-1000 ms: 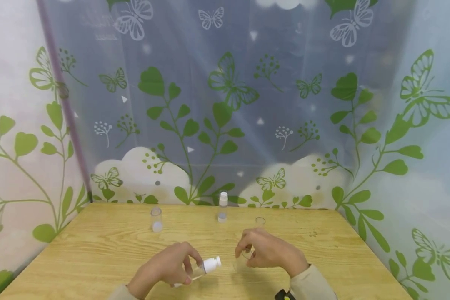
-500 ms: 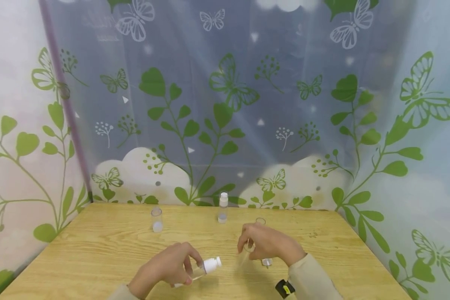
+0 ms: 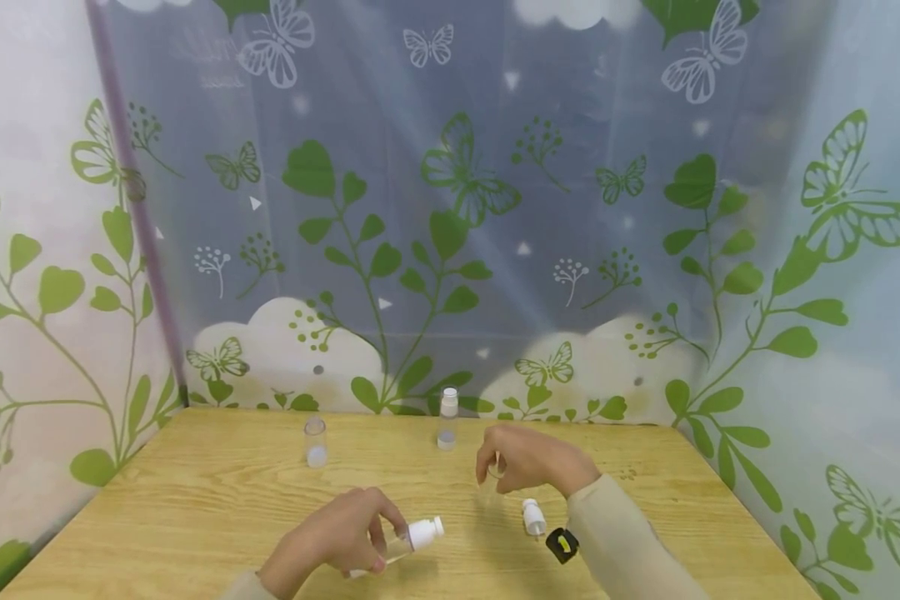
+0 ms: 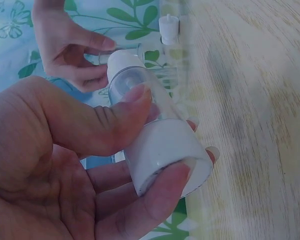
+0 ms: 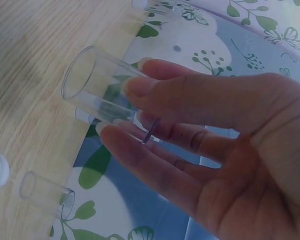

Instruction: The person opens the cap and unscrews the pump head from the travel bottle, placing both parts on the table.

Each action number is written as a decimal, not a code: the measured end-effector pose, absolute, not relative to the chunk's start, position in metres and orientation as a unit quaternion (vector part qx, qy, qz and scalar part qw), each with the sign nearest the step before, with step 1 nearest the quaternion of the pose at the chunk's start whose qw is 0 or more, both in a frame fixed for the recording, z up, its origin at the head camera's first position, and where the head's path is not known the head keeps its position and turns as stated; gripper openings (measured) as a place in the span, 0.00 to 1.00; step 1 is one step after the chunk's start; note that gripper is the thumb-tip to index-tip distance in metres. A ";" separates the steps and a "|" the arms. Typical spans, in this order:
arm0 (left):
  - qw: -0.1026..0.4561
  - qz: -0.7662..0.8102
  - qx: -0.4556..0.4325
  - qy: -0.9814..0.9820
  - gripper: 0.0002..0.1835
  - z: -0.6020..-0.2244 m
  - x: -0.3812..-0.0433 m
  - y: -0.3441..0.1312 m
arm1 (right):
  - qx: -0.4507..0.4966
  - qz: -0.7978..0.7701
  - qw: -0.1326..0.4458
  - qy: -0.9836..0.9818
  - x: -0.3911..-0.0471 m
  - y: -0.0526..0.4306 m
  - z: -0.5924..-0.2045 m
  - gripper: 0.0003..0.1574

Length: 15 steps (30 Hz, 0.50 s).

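My left hand (image 3: pixel 345 527) grips a small clear pump bottle (image 3: pixel 423 532), tilted over the front of the table, its white pump end toward the right. Thumb and fingers wrap its white base (image 4: pixel 162 150) in the left wrist view. My right hand (image 3: pixel 534 458) pinches a clear, open-rimmed tube (image 5: pixel 110 86) between thumb and fingers; the tube barely shows in the head view. Nearest my right sleeve, a white pump head (image 3: pixel 533 518) with a thin stem lies on the table.
Along the back are a pump bottle (image 3: pixel 447 421) and a clear container with a white base (image 3: pixel 316 443). A clear cylinder (image 5: pixel 47 195) on the table is hidden behind my right hand in the head view. A patterned curtain (image 3: pixel 450 275) borders the wooden table (image 3: pixel 217 492).
My right hand has moved away from me with the clear tube, uncovering the white pump head and hiding the clear cylinder behind it. My left hand and its bottle have stayed nearly still.
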State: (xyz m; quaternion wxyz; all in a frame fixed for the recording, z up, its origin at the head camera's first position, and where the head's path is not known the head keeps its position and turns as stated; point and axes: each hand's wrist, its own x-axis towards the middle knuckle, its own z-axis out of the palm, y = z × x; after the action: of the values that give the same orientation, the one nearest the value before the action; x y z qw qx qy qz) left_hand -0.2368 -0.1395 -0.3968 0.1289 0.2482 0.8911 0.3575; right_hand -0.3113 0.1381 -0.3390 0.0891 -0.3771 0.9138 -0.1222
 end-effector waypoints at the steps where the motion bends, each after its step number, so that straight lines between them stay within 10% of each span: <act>1: 0.129 0.357 0.249 0.891 0.21 -0.397 -0.237 -0.140 | -0.376 -0.119 0.087 0.915 -0.313 0.137 -0.339 0.18; 15: 0.125 0.354 0.250 0.892 0.21 -0.397 -0.237 -0.140 | -0.347 -0.106 0.087 0.928 -0.334 0.128 -0.343 0.19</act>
State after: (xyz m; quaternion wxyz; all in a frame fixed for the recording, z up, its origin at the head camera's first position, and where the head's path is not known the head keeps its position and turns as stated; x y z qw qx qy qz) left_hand -0.2369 -0.1403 -0.3971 0.1248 0.2503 0.8925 0.3539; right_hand -0.3341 0.1280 -0.3434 0.0871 -0.3472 0.9277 -0.1057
